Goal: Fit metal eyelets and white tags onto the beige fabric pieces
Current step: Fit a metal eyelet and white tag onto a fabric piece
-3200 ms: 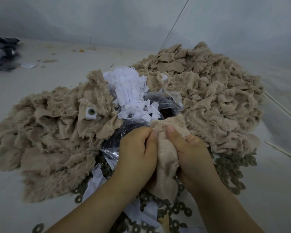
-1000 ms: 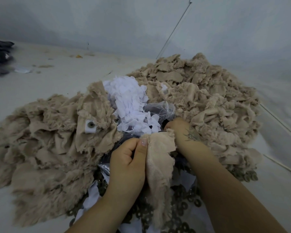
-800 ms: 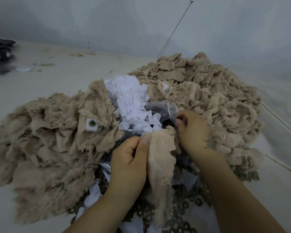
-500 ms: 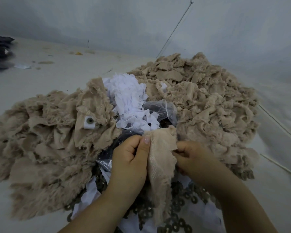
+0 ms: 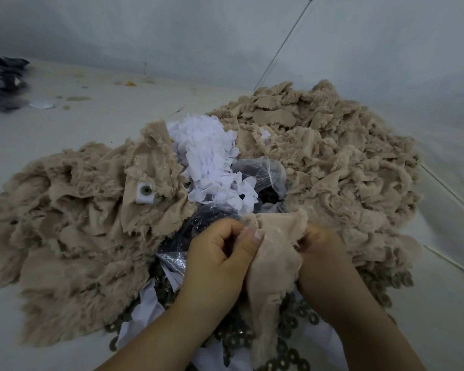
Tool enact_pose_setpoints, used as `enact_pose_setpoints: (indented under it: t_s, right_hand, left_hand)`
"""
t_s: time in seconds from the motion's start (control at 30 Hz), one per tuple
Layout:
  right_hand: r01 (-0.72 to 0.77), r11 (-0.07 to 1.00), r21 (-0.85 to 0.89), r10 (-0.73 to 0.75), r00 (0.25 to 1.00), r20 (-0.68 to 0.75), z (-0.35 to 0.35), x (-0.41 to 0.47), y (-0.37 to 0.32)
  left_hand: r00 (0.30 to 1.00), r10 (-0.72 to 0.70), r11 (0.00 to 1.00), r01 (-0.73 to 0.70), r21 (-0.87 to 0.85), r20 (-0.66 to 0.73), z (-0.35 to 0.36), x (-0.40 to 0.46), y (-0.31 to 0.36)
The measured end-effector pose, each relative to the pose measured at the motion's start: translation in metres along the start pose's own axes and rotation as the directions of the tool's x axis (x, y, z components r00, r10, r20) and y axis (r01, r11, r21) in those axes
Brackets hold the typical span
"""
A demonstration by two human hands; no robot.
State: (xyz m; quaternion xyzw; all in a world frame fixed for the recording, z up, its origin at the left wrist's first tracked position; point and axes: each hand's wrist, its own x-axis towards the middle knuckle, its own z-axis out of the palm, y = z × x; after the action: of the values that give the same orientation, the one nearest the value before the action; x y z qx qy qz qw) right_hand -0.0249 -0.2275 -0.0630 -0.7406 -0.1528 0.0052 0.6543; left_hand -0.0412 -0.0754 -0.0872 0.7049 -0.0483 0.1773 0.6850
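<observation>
A beige fabric piece (image 5: 273,253) hangs between my two hands at the lower middle. My left hand (image 5: 220,261) pinches its top left edge with thumb and fingers. My right hand (image 5: 319,253) grips its right edge, fingers tucked behind the cloth. Whatever lies under the fingers is hidden. Beyond the hands sits a heap of white tags (image 5: 209,159) and a clear plastic bag of dark eyelets (image 5: 265,183). A finished beige piece with a white tag and eyelet (image 5: 145,192) lies on the left pile.
Large piles of beige fabric lie at the left (image 5: 65,210) and right (image 5: 332,156). Loose metal rings (image 5: 292,325) and white sheets are spread under my hands. Dark cloth (image 5: 3,81) lies at the far left. A grey wall stands behind.
My right hand left the fabric, reached into the eyelet bag, then came back to the fabric's right edge. My left hand kept its pinch throughout.
</observation>
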Motion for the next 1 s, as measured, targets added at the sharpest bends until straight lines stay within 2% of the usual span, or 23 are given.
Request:
enact_pose_setpoints:
  t_s: [0.13,0.3,0.43,0.57,0.67,0.73,0.8,0.9,1.0]
  right_hand:
    - [-0.039,0.998,0.049,0.039,0.999,-0.006,0.005,0.000,0.003]
    - [-0.005,0.997,0.080,0.014,0.995,-0.103,0.008,-0.001,0.005]
    - [-0.106,0.976,0.192,0.128,0.986,-0.107,0.008,0.001,0.011]
    - [-0.136,0.967,0.214,0.153,0.986,-0.065,0.006,0.001,0.013]
    - [-0.247,0.902,0.354,0.278,0.960,-0.039,0.003,0.000,0.014]
    - [-0.248,0.909,0.335,0.262,0.965,0.004,0.003,0.000,0.014]
    - [-0.179,0.950,0.255,0.191,0.981,-0.021,0.006,-0.002,0.013]
    - [-0.193,0.929,0.315,0.214,0.976,-0.034,0.005,-0.001,0.014]
    - [-0.184,0.919,0.347,0.207,0.978,-0.029,0.004,-0.001,0.013]
  left_hand:
    - [1.000,0.015,1.000,-0.015,0.000,0.009,-0.002,0.001,-0.001]
    - [1.000,0.005,1.000,-0.004,-0.018,0.020,-0.003,0.002,-0.002]
    - [0.999,0.016,1.000,-0.016,0.002,0.034,-0.004,0.003,-0.006]
    - [0.999,0.018,1.000,-0.018,0.010,0.030,-0.005,0.004,-0.006]
    - [0.999,0.031,0.999,-0.031,0.040,0.013,-0.005,0.004,-0.006]
    - [0.999,0.045,0.997,-0.046,0.064,0.003,-0.005,0.003,-0.005]
    - [0.999,0.049,0.996,-0.050,0.076,0.015,-0.004,0.002,-0.006]
    - [0.997,0.016,0.998,-0.020,0.055,0.072,-0.004,0.001,-0.005]
    - [0.993,-0.053,0.997,0.059,-0.047,0.106,-0.005,0.000,0.001]
